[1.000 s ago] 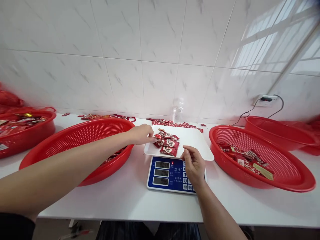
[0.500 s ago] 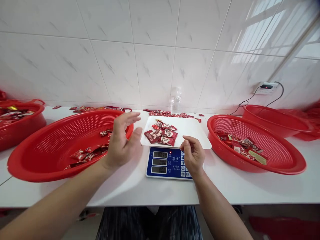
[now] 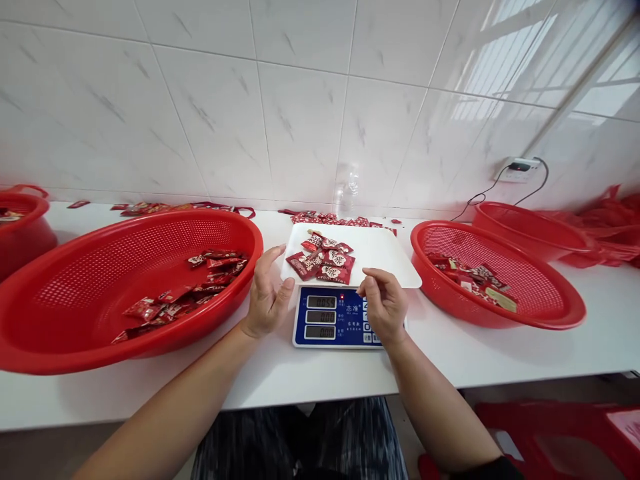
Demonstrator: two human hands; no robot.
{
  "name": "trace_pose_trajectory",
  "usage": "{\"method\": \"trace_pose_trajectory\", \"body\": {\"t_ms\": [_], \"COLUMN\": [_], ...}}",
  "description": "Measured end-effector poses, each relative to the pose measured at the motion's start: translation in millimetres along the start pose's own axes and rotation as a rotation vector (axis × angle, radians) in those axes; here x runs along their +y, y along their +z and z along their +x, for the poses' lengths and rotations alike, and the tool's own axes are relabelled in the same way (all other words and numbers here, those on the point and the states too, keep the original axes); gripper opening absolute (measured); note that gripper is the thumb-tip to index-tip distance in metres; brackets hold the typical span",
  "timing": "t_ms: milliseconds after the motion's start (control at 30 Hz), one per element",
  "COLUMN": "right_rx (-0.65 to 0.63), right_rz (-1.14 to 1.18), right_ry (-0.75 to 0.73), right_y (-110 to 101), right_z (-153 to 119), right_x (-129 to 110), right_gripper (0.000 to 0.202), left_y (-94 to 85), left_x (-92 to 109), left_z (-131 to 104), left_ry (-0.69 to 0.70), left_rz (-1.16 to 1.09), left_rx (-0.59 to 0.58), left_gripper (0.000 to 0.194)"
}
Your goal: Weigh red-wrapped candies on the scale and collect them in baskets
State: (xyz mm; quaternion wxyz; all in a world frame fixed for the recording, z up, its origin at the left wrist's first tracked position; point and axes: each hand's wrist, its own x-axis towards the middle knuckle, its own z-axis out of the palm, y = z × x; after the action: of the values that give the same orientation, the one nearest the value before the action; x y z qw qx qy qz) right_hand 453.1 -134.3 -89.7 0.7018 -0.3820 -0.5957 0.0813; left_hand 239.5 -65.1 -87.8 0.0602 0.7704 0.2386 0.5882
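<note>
Several red candy packets point(image 3: 327, 257) lie in a loose pile on the left half of the white weighing tray point(image 3: 387, 257). Below it, the blue front of the digital scale point(image 3: 327, 319) shows digits on three small displays. My left hand point(image 3: 270, 293) is open and holds nothing, thumb and fingers apart, beside the tray's left front corner. Over the right side of the keypad, near the tray's front edge, my right hand point(image 3: 384, 303) is loosely closed with its fingers curled; nothing shows in it. It covers part of the keys.
A large red basket point(image 3: 100, 253) with candy packets stands left, another red basket point(image 3: 500, 273) with packets right. Behind that sits a further red basket point(image 3: 535, 230). More packets point(image 3: 330, 219) and a clear bottle point(image 3: 346, 193) line the wall. A socket point(image 3: 517, 169) has cables. A red stool point(image 3: 560, 433) stands below.
My left hand has come down and right from above the left basket's rim to beside the tray. My right hand stays over the scale. The view has shifted slightly; the packets have not moved.
</note>
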Motion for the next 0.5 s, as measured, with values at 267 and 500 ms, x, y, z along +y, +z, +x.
{"method": "trace_pose_trajectory", "body": {"t_ms": [267,500], "right_rx": [-0.236,-0.799], "right_rz": [-0.295,-0.701], "right_ry": [-0.031,0.192], "right_y": [16.1,51.5], "right_z": [28.6,87.3], "right_x": [-13.9,2.3], "right_gripper": [0.04,0.077], "left_y": [-11.8,-15.8], "left_x": [-8.7,-8.9], "left_z": [-0.3,-0.2], "left_ry": [-0.118,-0.147], "left_rz": [-0.085,-0.075], "left_rx": [0.013,0.013], "left_gripper": [0.054,0.051]}}
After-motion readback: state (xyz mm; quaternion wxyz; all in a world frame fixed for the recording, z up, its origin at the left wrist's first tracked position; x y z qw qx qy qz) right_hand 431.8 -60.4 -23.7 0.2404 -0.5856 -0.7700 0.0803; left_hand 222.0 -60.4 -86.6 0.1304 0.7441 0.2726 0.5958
